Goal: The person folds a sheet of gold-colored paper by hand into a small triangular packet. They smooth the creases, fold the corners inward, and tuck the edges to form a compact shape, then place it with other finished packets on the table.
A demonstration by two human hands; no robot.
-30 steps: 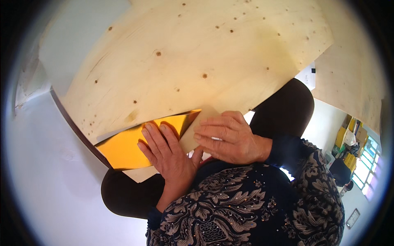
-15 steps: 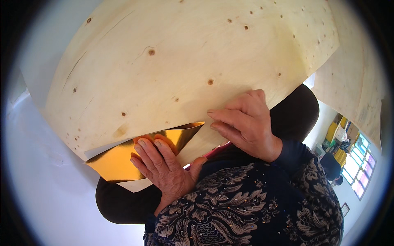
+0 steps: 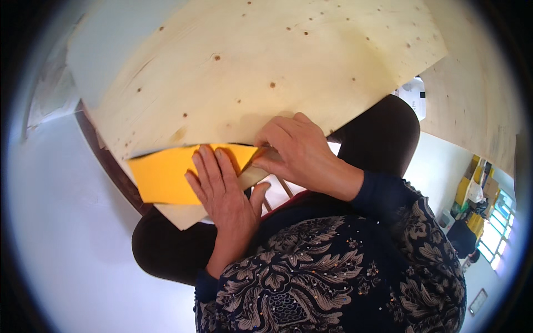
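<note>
A shiny gold paper sheet, folded, with a narrow pointed right end, lies along the near edge of the pale plywood board. My left hand rests on it, fingers stretched out and pressing flat, thumb apart to the right. At the paper's right tip, my right hand has its thumb and curled fingers closed on the corner. The right fingertips partly hide that corner. A pale pointed flap sticks out below the gold and hangs past the board's edge.
The board sits over my dark-trousered legs. Another plywood sheet stands at the right, beside a white printed item. Farther right are stacked yellow goods, a person in dark clothing and a bright window.
My right hand has moved left and closed on the gold paper's right tip. My left hand still lies on the sheet. The view has shifted, showing more floor at the left.
</note>
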